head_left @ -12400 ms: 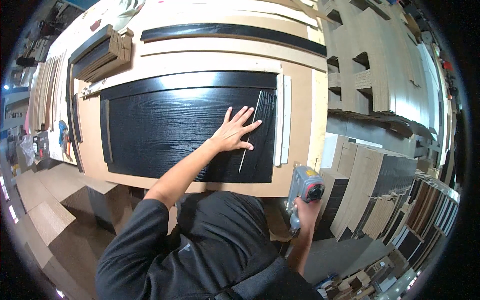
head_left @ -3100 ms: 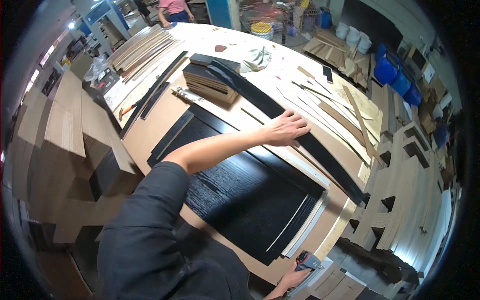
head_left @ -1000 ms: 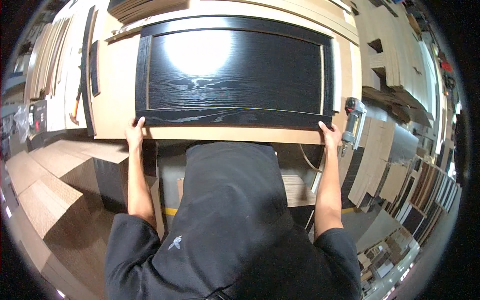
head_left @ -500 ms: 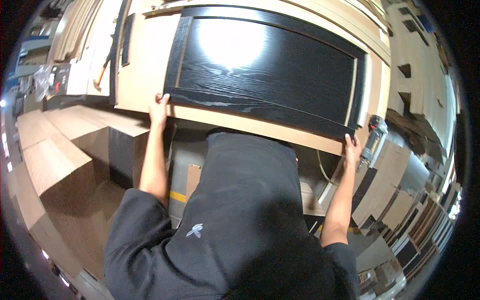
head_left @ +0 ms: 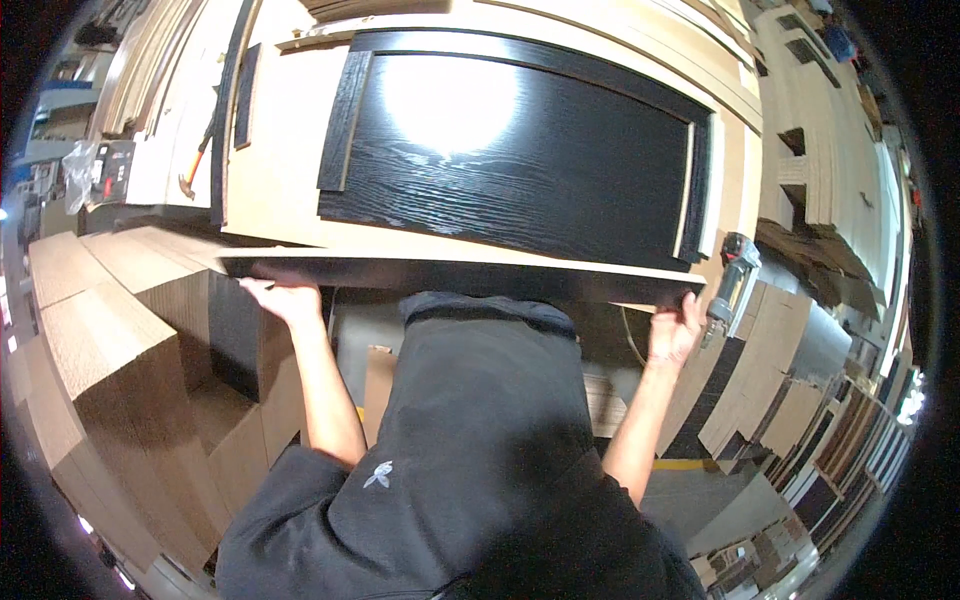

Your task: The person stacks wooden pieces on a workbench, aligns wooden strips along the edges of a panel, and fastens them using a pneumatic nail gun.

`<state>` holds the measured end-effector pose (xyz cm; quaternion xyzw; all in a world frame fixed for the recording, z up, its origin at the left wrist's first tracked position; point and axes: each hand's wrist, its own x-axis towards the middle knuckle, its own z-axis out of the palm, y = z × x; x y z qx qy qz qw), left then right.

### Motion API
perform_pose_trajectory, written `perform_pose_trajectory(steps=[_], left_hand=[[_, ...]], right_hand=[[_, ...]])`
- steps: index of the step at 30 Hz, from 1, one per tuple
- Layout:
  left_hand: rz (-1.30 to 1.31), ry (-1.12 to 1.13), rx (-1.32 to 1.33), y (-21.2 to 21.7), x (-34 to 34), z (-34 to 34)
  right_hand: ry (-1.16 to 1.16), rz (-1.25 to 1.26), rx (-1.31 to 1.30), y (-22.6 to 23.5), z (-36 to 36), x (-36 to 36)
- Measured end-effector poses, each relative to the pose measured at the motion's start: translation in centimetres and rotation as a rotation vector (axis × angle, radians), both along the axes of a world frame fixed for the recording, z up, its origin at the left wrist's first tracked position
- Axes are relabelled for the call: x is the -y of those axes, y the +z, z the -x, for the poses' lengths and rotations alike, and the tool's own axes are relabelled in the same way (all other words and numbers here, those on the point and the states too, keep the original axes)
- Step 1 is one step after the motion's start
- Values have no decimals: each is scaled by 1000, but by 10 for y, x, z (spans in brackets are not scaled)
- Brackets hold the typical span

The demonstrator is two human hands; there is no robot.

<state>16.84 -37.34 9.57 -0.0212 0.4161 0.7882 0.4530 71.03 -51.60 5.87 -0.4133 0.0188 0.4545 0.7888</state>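
Both hands grip a long black strip of wood-grain board (head_left: 460, 278), held level along the near edge of the desk (head_left: 290, 150), just in front of the person's dark shirt. The left hand (head_left: 285, 298) is closed around the strip near its left end, fingers curled under it. The right hand (head_left: 675, 330) clasps the strip's right end from below, with the fingers wrapped up over the edge. The strip has a pale core showing along its upper edge and spans nearly the whole width between the 2 arms.

Beyond the strip, a large black panel (head_left: 520, 150) with open wood grain lies flat on the desk, a bright glare from a lamp on its middle. A short black strip (head_left: 345, 120) lies along the panel's left side and a thin pale-edged strip (head_left: 688, 190) along its right side. A nail gun (head_left: 732, 280) hangs at the desk's right corner, just beside the right hand. Far left on the desk lies a hammer (head_left: 195, 170) with an orange handle. Pale wooden boards (head_left: 90, 330) are stacked at the person's left, below desk height.
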Motion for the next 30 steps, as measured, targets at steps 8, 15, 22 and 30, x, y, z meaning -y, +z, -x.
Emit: perform_pose_trajectory(steps=[8,15,22,30], left_hand=[[-38,-187,119,44,1,-28],[-320,-386,-756,201,-81,36],[138,-1197,-1801,151,-110,-134],[-284,-1938,-1721,-8,-63,-231]], right_hand=[[457,-84,-31,26,107,-71],[719,243,701,47,100,-74],[407,89,550,80,44,-73],[272,507,447,38,-18,0]])
